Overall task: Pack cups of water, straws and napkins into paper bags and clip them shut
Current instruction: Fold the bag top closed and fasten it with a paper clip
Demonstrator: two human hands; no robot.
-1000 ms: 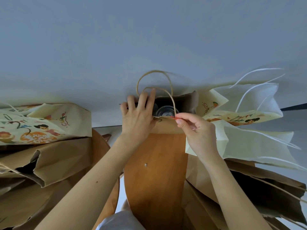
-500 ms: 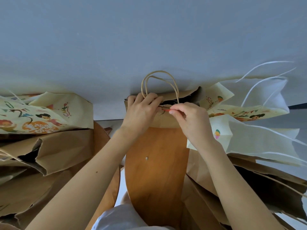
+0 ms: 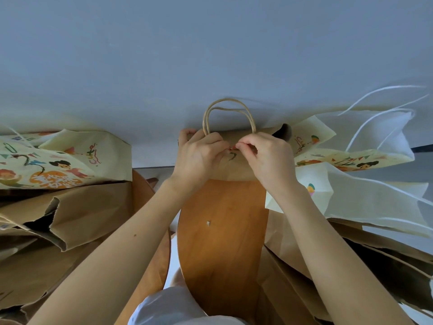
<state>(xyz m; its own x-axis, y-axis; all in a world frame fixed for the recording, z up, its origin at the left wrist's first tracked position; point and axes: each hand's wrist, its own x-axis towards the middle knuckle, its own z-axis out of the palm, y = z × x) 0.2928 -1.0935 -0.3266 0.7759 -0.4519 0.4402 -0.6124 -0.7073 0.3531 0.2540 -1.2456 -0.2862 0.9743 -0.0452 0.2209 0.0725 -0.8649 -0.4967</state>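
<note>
Matt brown paper bag point(image 3: 234, 170), handles point(image 3: 228, 109) of twisted paper cord, on smooth, lightly glossy wood board point(image 3: 222, 242). Left of the bag, matt printed cream paper bags point(image 3: 70, 158); lower left, creased brown paper point(image 3: 89, 207). Red clip point(image 3: 233, 148): material unclear.

**Both hands up, fingertips meeting at centre**

Left forearm point(image 3: 117, 254) and right forearm point(image 3: 328, 254) are bare. They reach forward and converge. The left hand point(image 3: 199, 158) shows its back to the camera. Its outer fingers curl over the top edge of the bag point(image 3: 234, 170), and its thumb and forefinger are drawn together toward the centre. The right hand point(image 3: 269, 158) is curled, with thumb and forefinger pinching a red clip point(image 3: 233, 148). The fingertips of the two hands lie just beside each other. Wrists are level and well apart.
</note>
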